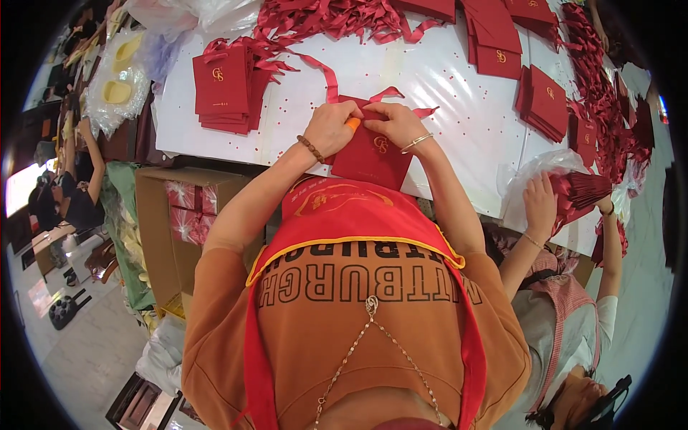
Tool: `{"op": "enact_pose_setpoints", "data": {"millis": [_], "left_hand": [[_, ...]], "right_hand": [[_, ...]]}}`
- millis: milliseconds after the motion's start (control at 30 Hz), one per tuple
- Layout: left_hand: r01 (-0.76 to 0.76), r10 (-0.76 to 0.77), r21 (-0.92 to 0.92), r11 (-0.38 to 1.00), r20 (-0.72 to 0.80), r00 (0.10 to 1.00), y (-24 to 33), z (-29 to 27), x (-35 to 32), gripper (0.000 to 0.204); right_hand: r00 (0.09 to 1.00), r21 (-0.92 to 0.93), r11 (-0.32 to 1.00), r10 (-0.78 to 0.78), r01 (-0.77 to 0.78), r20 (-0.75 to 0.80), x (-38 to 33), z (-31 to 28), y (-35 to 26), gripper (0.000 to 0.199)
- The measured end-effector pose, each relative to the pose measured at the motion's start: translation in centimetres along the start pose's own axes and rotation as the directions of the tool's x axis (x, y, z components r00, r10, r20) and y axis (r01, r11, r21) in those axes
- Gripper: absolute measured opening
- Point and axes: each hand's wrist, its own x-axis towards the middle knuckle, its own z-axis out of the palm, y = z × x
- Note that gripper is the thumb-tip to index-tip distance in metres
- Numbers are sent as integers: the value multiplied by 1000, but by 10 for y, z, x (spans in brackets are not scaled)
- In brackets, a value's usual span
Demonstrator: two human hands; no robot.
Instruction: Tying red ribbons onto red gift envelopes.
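A flat red gift bag point(369, 159) with a gold emblem lies at the table's near edge, in front of my apron. My left hand point(331, 129) pinches its upper left edge; an orange cover point(352, 124) shows on the thumb. My right hand point(395, 126) is closed at the same upper edge, thumb and fingers drawn together near the other hand. A red ribbon point(326, 75) runs up from the bag beside my left hand. Another ribbon end point(424, 112) sticks out past my right hand. The fingertips partly hide where ribbon and bag meet.
A stack of red bags point(223, 89) lies left on the white table point(444, 136); more stacks point(545, 100) lie right. Loose ribbons point(322, 21) heap at the back. A co-worker's hands point(539, 204) hold red bags at right. An open cardboard box point(154, 236) stands at left.
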Motion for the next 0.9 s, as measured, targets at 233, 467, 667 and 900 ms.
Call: {"op": "enact_pose_setpoints", "data": {"millis": [233,467,667,900], "left_hand": [[73,-73,-80,994,14,997,0,-5,-3,13],[37,-37,77,996,5,999,0,-4,-1,12],[-44,45,104,994,-3,999,3,1,-2,11],[-13,14,56,998,-20,1000,2,1,-4,10]], "right_hand": [[998,76,995,59,-58,-13,-1,5,7,38],[998,40,999,39,-37,-46,-6,7,0,37],[999,57,997,50,-49,-13,-3,9,0,36],[1000,50,999,4,-3,-25,-3,10,-1,35]]}}
